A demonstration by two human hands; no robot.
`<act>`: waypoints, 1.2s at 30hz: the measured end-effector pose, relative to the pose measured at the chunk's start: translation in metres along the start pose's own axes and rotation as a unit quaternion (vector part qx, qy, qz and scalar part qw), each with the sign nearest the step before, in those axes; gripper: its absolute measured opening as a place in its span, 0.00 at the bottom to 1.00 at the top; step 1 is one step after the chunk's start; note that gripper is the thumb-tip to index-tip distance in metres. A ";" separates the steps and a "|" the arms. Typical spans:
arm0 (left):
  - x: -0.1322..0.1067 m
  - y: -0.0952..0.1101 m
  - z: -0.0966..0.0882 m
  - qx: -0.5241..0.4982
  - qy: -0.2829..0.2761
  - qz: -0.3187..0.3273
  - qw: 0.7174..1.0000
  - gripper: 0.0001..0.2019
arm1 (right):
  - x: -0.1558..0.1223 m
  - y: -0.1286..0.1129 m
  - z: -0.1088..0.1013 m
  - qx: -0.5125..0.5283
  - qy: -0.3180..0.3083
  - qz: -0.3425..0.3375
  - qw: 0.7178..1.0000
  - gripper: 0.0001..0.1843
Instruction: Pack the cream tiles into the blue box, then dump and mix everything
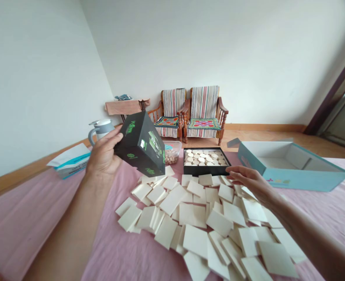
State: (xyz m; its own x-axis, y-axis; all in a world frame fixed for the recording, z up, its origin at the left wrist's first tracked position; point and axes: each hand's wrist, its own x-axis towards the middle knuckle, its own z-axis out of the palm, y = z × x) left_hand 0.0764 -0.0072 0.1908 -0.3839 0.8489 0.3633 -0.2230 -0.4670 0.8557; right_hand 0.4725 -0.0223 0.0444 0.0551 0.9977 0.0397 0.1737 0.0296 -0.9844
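Observation:
My left hand (105, 150) is closed on the end of a black cardboard box (140, 146) with green print, holding it tilted above the cloth. A shallow black tray (201, 170) filled with round wooden discs (204, 157) sits in the middle. At the tray's front right corner is my right hand (248, 179), fingers stretched out; whether they touch the edge I cannot tell. Below both hands, many thin square wooden tiles (192, 214) lie in a loose, overlapping heap.
A pink cloth (131, 253) covers the surface. Around the heap stand a light blue open box (304, 175), a clear tub (172, 154) of small wooden pieces, a grey-white jug (102, 127) and a blue-white packet (73, 162). Two chairs (204, 105) are behind.

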 end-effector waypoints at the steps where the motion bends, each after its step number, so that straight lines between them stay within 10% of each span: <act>1: -0.002 0.008 -0.005 0.008 -0.006 0.004 1.000 0.16 | 0.001 0.003 -0.001 0.001 -0.004 0.004 1.000 0.33; 10: -0.002 0.028 -0.056 0.280 0.018 0.164 0.946 0.26 | 0.001 0.010 -0.001 -0.009 -0.018 0.010 1.000 0.28; 16: 0.030 -0.051 -0.113 0.710 -0.057 0.234 0.661 0.24 | 0.006 0.008 0.002 -0.045 0.002 -0.013 0.999 0.22; 20: 0.031 -0.096 -0.143 0.770 -0.155 0.140 0.604 0.23 | 0.014 0.016 -0.004 -0.111 0.025 -0.051 0.992 0.18; 25: 0.013 -0.104 -0.112 0.774 -0.128 0.174 0.595 0.22 | 0.043 0.015 -0.014 -0.269 0.112 -0.102 0.951 0.15; 28: -0.001 -0.105 -0.055 0.670 -0.171 0.214 0.691 0.22 | 0.072 0.009 -0.015 -0.388 0.130 -0.056 0.911 0.19; 31: -0.011 -0.126 0.005 0.523 -0.270 0.040 0.808 0.20 | 0.103 0.008 -0.009 -0.441 0.097 0.003 0.892 0.18; 36: -0.012 -0.183 0.071 0.482 -0.300 -0.138 0.811 0.22 | 0.138 0.013 -0.001 -0.449 0.050 0.066 0.890 0.09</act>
State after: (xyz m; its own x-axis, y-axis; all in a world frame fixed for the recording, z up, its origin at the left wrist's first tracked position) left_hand 0.1851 0.0861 0.0559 0.1319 0.9910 -0.0247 0.6899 -0.0739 0.7202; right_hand 0.4829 0.1159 0.0373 0.2132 0.9770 -0.0064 0.8723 -0.1933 -0.4492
